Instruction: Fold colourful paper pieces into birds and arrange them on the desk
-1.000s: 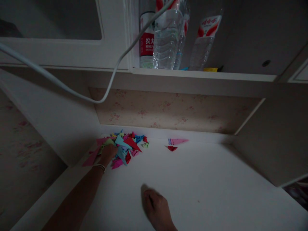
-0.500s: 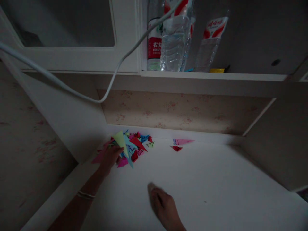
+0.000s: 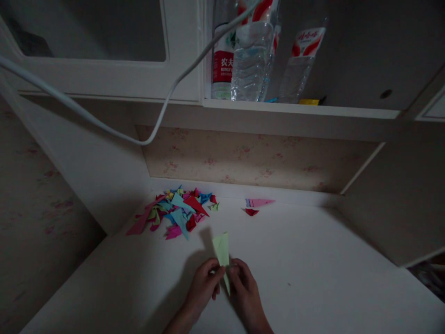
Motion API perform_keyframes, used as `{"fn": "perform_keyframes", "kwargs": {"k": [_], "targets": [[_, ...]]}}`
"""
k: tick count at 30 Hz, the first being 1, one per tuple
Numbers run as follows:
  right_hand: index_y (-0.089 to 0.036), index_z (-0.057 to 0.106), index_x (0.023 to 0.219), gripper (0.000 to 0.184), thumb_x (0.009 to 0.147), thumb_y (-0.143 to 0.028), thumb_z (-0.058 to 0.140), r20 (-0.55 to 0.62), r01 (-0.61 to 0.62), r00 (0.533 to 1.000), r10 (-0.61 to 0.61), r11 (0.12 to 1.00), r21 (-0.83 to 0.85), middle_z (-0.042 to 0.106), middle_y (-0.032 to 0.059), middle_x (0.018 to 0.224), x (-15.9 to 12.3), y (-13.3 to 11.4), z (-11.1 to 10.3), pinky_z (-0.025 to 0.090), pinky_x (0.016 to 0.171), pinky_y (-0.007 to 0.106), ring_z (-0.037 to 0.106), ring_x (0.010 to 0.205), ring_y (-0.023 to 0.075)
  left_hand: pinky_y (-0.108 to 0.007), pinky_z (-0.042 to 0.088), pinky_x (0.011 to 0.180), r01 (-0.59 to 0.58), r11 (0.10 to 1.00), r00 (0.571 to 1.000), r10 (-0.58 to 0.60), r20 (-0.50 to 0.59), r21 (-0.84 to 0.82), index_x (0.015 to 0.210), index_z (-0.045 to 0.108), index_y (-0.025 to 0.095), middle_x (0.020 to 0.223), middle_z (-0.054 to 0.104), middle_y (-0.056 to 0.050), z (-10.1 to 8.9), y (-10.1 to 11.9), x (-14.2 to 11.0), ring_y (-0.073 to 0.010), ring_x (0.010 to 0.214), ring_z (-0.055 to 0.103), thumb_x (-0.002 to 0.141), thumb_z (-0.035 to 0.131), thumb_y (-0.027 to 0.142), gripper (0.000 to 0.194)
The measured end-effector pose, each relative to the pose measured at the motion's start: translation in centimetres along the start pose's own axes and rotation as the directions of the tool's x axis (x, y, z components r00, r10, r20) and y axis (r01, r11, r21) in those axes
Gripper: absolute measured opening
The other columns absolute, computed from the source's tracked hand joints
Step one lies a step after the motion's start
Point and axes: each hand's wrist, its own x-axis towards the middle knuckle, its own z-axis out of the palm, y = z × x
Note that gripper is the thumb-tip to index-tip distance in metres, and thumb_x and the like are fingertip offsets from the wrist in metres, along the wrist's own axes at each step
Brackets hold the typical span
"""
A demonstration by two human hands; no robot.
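Note:
A light green piece of folded paper (image 3: 221, 247), long and tapering with its point downward, is held up over the white desktop in front of me. My left hand (image 3: 206, 280) is closed on its left side, thumb across the paper. From the right, my right hand (image 3: 244, 284) has its curled fingers at the paper's other edge, seemingly pinching it; the fingertips are partly hidden. Beyond my hands to the left lies a heap of folded paper pieces (image 3: 181, 206) in red, pink, blue and green.
A pink folded paper (image 3: 260, 202) and a small red folded paper (image 3: 251, 212) lie near the desk's back edge. Overhead, a shelf (image 3: 299, 107) holds several plastic bottles (image 3: 251, 62). A white cable (image 3: 139, 140) hangs across the upper left.
My left hand has brought the light green folded paper from the heap to the front middle. My right hand has come up beside it, and the paper is now between both hands.

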Motion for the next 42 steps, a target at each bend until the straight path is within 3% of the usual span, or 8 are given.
{"fn": "perform_keyframes", "kwargs": {"k": [4, 8, 13, 18, 22, 28, 35, 42], "targets": [[-0.019, 0.049, 0.123, 0.047, 0.084, -0.044, 0.059, 0.111, 0.0, 0.994, 0.008, 0.997, -0.077, 0.061, 0.0015, 0.081, -0.2, -0.4, 0.2, 0.046, 0.059, 0.023, 0.056, 0.066, 0.0134, -0.018, 0.028, 0.036, 0.003, 1.0, 0.998, -0.003, -0.063, 0.007, 0.084, 0.06, 0.012, 0.048, 0.044, 0.006, 0.1, -0.7, 0.4, -0.0066, 0.037, 0.038, 0.077, 0.059, 0.051, 0.04], [-0.02, 0.049, 0.13, 0.051, 0.083, -0.039, 0.06, 0.21, 0.118, 0.976, -0.065, 0.96, -0.253, 0.062, 0.0025, 0.085, -0.4, -0.7, 0.3, 0.047, 0.059, 0.024, 0.055, 0.065, 0.0138, -0.019, 0.031, 0.04, -0.009, 0.999, 0.997, 0.006, -0.078, -0.035, 0.088, 0.062, 0.011, 0.054, 0.049, 0.004, -0.5, -0.6, 0.3, -0.007, 0.042, 0.041, 0.076, 0.061, 0.052, 0.043], [-0.024, 0.056, 0.126, 0.047, 0.081, -0.038, 0.061, 0.27, 0.247, 0.949, -0.163, 0.917, -0.313, 0.063, 0.007, 0.104, -0.3, -1.8, 0.6, 0.048, 0.084, 0.029, 0.059, 0.093, 0.0199, -0.019, 0.029, 0.042, -0.033, 0.998, 0.999, 0.032, -0.013, -0.045, 0.09, 0.066, 0.011, 0.06, 0.05, 0.002, -0.6, 0.1, -0.6, -0.0066, 0.046, 0.039, 0.078, 0.059, 0.052, 0.044], [-0.018, 0.068, 0.102, 0.039, 0.09, -0.048, 0.045, 0.172, 0.051, 0.985, -0.021, 0.983, -0.176, 0.065, 0.0058, 0.085, 0.0, -2.4, 0.3, 0.047, 0.072, 0.026, 0.057, 0.079, 0.0183, -0.019, 0.028, 0.042, -0.035, 0.994, 0.996, 0.026, -0.087, -0.103, 0.097, 0.063, 0.013, 0.053, 0.045, 0.005, -0.6, -0.1, -0.6, -0.0072, 0.045, 0.038, 0.078, 0.06, 0.052, 0.043], [-0.014, 0.067, 0.082, 0.041, 0.085, -0.052, 0.053, 0.112, -0.121, 0.986, 0.127, 0.991, -0.057, 0.053, 0.0003, 0.062, 0.1, -1.0, -0.2, 0.035, 0.05, 0.021, 0.044, 0.057, 0.0122, -0.019, 0.035, 0.047, -0.058, 0.942, 0.979, -0.01, -0.201, -0.331, 0.105, 0.056, 0.019, 0.072, 0.055, 0.002, -0.9, -0.6, -0.1, -0.0075, 0.053, 0.046, 0.079, 0.062, 0.047, 0.038], [-0.013, 0.065, 0.076, 0.039, 0.083, -0.05, 0.056, 0.113, -0.139, 0.984, 0.141, 0.99, -0.025, 0.045, -0.0021, 0.057, 0.1, 0.2, -0.5, 0.029, 0.049, 0.022, 0.038, 0.054, 0.0106, -0.019, 0.036, 0.05, -0.07, 0.902, 0.981, -0.015, -0.193, -0.425, 0.083, 0.059, 0.016, 0.073, 0.053, 0.002, -1.3, -1.0, 0.2, -0.0058, 0.053, 0.044, 0.08, 0.063, 0.041, 0.026], [-0.014, 0.066, 0.076, 0.039, 0.081, -0.052, 0.057, 0.109, -0.144, 0.983, 0.146, 0.989, -0.025, 0.046, -0.0019, 0.057, 0.0, 0.0, -0.4, 0.029, 0.049, 0.022, 0.038, 0.054, 0.011, -0.019, 0.032, 0.044, -0.076, 0.855, 0.981, -0.026, -0.19, -0.513, 0.08, 0.058, 0.016, 0.073, 0.054, 0.002, -1.4, -1.1, 0.5, -0.0048, 0.048, 0.041, 0.08, 0.063, 0.043, 0.028], [-0.014, 0.069, 0.078, 0.038, 0.08, -0.051, 0.059, 0.124, -0.119, 0.984, 0.126, 0.991, -0.062, 0.05, -0.0007, 0.057, 0.1, -0.5, -0.4, 0.029, 0.048, 0.022, 0.039, 0.054, 0.0112, -0.02, 0.038, 0.049, 0.003, 0.733, 0.974, -0.156, -0.165, -0.68, 0.08, 0.059, 0.016, 0.071, 0.057, 0.001, -1.6, -0.2, 0.1, -0.0075, 0.056, 0.048, 0.074, 0.071, 0.037, 0.025]]}}
